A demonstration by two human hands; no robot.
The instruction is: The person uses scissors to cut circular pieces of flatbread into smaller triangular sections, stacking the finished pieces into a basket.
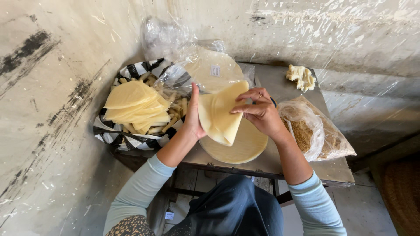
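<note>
Pastry sheet, thin and folded, is pinched between left hand and right hand above the bench; it looks fragile; pinched harder, it could tear or crack.

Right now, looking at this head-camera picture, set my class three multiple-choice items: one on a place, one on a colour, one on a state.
1. Where is the stack of round wrappers?
A. on the metal table
B. in the basket
C. on the floor

2. What colours line the basket?
A. red and yellow
B. black and white
C. plain green

3. How is the wrapper in the hands?
A. rolled tight
B. torn apart
C. folded over

Answers: 1 A, it lies under the right hand. 2 B, a checked cloth. 3 C, the left hand backs a doubled sheet.
</note>
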